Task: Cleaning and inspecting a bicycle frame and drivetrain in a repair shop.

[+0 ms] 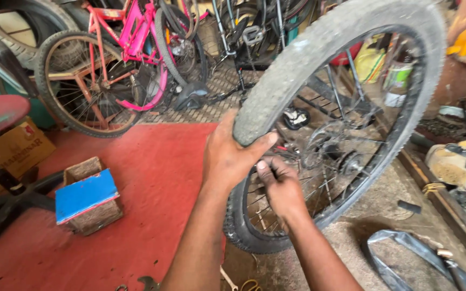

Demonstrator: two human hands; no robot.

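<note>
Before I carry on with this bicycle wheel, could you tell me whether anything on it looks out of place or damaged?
Yes: the tyre looks off the wheel rim where the left hand grips it, pulled outward and dusty grey. The right hand works at the spokes there. A loose inner tube lies on the floor.

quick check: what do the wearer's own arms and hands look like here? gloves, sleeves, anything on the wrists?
Both are bare. The left hand and right hand wear no gloves, and no rings show. Both forearms are uncovered up to the bottom edge of the picture: no sleeves, watch or wristband in view. The fingers of both look smudged with dark grime. Nothing else is worn or attached.
</note>
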